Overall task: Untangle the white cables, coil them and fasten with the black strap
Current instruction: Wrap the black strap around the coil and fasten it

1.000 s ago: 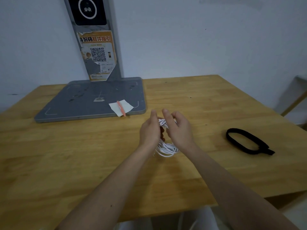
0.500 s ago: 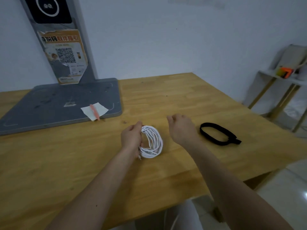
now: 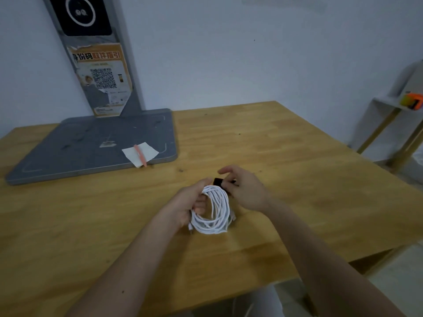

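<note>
The white cables [image 3: 218,211] form a round coil held upright just above the wooden table [image 3: 297,179]. My left hand [image 3: 190,203] grips the coil's left side, fingers curled through the loop. My right hand [image 3: 246,189] holds the black strap [image 3: 219,181] at the coil's top right; only a short piece of the strap shows between the two hands, the rest is hidden behind my right hand.
A grey stand base [image 3: 91,145] with an upright post and a QR-code poster sits at the back left. A white paper slip with a pink strip [image 3: 140,154] lies on its corner. A shelf with an orange object [image 3: 410,102] stands to the right of the table.
My right hand has gone to the strap on the table, picked it up and brought it to the top of the coil. My left hand kept its hold on the coil.
</note>
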